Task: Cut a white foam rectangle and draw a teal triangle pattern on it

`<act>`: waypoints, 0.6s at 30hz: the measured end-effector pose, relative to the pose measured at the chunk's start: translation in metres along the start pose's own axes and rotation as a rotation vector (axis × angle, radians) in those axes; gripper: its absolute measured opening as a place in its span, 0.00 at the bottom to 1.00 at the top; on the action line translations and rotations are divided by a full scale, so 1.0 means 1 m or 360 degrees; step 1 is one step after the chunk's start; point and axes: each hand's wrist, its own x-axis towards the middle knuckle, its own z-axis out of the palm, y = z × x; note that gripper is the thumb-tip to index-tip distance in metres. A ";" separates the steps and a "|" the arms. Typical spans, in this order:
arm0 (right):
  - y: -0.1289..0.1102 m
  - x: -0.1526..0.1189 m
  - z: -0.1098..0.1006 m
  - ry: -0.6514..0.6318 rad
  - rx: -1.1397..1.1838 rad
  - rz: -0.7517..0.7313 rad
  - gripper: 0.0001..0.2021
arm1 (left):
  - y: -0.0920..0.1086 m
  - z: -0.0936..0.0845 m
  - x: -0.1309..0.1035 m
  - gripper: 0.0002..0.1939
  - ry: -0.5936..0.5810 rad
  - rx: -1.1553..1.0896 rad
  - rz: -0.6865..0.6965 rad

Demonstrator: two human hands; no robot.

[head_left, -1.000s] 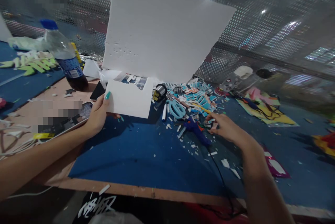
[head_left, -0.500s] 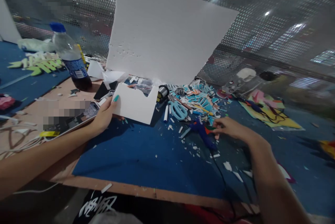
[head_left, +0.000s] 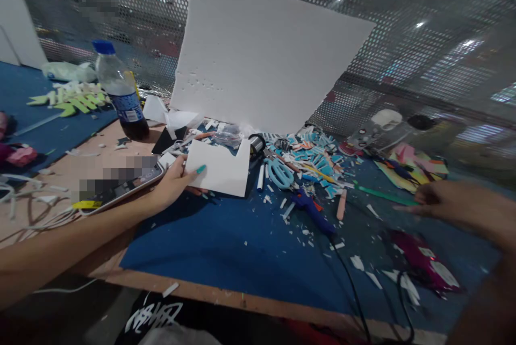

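Note:
My left hand [head_left: 177, 181] grips the left side of a white foam piece [head_left: 221, 167] with a notch in its top edge, thumb on its face. At the right, my right hand [head_left: 447, 205] is blurred, its fingers pinched at the end of a thin green strip [head_left: 385, 194]. A blue glue gun [head_left: 313, 213] lies on the blue mat between the hands. Light-blue scissors [head_left: 279, 174] rest just above it, with a white marker [head_left: 260, 177] beside them.
A large white board [head_left: 266, 55] stands at the back against perforated metal. A soda bottle [head_left: 128, 108] and a phone [head_left: 129, 184] are at the left. Foam scraps [head_left: 318, 154] pile behind the scissors. A purple packet [head_left: 427, 264] lies at the right, near the black cord.
My right hand has moved right, away from the glue gun, and now has the green strip at its fingertips. The white piece remains in my left hand, turned slightly.

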 end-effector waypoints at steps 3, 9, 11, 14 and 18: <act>-0.029 -0.017 0.000 -0.0138 0.0050 -0.0036 0.18 | 0.005 0.008 -0.016 0.19 -0.0041 0.0183 -0.0009; -0.115 -0.041 0.024 -0.0453 0.0844 -0.0374 0.10 | 0.008 0.003 -0.050 0.22 0.0025 0.0826 0.0141; -0.138 -0.042 0.033 -0.0577 0.0925 -0.0424 0.19 | 0.009 0.000 -0.061 0.26 0.0066 0.1106 0.0280; -0.164 -0.040 0.045 -0.0660 0.0970 -0.0579 0.27 | 0.010 -0.004 -0.074 0.28 0.0060 0.1469 0.0577; -0.189 -0.034 0.055 -0.0621 0.0895 -0.0773 0.28 | 0.014 0.000 -0.078 0.21 -0.0416 0.1691 0.1075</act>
